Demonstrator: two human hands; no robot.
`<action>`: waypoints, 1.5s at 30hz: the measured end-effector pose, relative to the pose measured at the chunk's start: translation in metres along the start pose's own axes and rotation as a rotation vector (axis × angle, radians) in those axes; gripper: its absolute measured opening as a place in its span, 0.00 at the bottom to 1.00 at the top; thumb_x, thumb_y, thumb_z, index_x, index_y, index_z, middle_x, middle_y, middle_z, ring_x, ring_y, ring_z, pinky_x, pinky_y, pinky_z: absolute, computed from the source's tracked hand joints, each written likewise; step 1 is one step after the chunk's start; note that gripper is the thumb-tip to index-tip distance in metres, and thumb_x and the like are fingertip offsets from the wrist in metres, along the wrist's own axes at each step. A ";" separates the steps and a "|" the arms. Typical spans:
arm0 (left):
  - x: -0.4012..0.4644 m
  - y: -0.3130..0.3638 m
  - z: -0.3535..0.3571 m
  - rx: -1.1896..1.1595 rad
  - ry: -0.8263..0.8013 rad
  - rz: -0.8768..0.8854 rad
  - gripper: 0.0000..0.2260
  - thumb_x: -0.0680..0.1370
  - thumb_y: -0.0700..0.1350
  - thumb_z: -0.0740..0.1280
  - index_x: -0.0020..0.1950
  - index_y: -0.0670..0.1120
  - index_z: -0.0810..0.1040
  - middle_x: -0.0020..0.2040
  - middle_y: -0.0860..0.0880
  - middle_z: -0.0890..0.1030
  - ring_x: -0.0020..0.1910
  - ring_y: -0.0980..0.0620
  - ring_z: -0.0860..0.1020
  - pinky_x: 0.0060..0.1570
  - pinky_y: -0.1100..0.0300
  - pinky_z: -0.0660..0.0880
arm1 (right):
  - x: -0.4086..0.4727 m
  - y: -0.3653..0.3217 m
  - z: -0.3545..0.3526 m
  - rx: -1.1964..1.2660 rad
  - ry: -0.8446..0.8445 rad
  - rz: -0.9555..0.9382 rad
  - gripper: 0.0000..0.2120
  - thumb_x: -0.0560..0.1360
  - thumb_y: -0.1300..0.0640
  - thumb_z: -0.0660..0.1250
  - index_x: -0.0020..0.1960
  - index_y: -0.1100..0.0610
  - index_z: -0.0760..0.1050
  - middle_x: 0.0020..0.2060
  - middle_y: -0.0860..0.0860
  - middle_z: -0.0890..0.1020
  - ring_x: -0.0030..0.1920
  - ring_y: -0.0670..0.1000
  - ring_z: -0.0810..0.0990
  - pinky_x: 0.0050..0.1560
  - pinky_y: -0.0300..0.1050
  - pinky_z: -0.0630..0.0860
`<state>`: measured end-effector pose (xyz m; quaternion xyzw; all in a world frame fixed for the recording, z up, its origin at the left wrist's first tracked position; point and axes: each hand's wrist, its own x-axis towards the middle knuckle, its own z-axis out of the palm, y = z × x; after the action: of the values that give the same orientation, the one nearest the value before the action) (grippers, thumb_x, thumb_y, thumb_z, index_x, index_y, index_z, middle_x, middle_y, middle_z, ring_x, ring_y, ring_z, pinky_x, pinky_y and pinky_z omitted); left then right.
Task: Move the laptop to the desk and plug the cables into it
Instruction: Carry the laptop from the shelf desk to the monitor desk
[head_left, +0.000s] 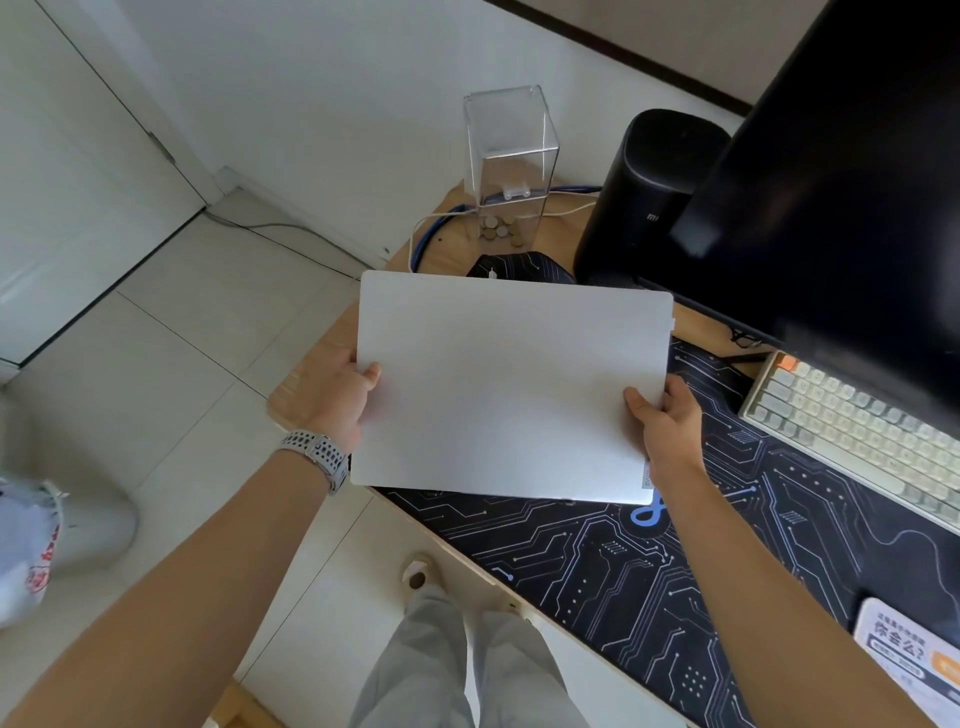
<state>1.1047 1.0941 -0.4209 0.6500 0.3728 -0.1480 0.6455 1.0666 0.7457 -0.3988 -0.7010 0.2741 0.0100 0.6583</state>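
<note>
Closed laptop (511, 387) above surface (441, 254); left hand (343, 389) grips 9 o'clock edge, right hand (667, 415) 3 o'clock edge.

"MI" logo on black speaker (655, 193); card (906, 654) reads "你会么?"; laptop (511, 387) corner mark, possibly Lenovo.

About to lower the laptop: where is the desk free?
Free: the circuit-print desk mat in front of the keyboard, below the laptop. Crowded: the far corner, with the clear coin box, cables and black speaker.
</note>
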 end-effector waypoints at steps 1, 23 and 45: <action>0.004 -0.001 -0.001 0.008 0.010 -0.009 0.06 0.79 0.44 0.64 0.51 0.55 0.76 0.54 0.50 0.81 0.56 0.47 0.78 0.60 0.44 0.73 | 0.001 0.001 0.000 -0.010 0.004 0.004 0.12 0.75 0.66 0.67 0.58 0.58 0.73 0.48 0.52 0.82 0.48 0.51 0.81 0.47 0.43 0.77; -0.002 0.006 0.014 -0.011 0.001 -0.091 0.18 0.82 0.45 0.59 0.72 0.48 0.65 0.64 0.48 0.76 0.61 0.46 0.75 0.63 0.47 0.71 | 0.015 0.012 0.000 -0.195 -0.008 0.077 0.12 0.77 0.58 0.65 0.60 0.54 0.71 0.53 0.53 0.80 0.54 0.55 0.79 0.57 0.54 0.76; -0.045 0.066 -0.003 0.276 -0.156 -0.138 0.20 0.79 0.55 0.62 0.67 0.47 0.68 0.69 0.47 0.70 0.67 0.45 0.68 0.66 0.45 0.61 | 0.007 -0.043 0.017 -0.673 0.099 -0.128 0.33 0.72 0.51 0.71 0.70 0.60 0.59 0.65 0.60 0.67 0.64 0.60 0.68 0.64 0.59 0.69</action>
<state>1.1179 1.0907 -0.3419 0.6918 0.3416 -0.2919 0.5653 1.0958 0.7578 -0.3644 -0.8943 0.2423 0.0246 0.3753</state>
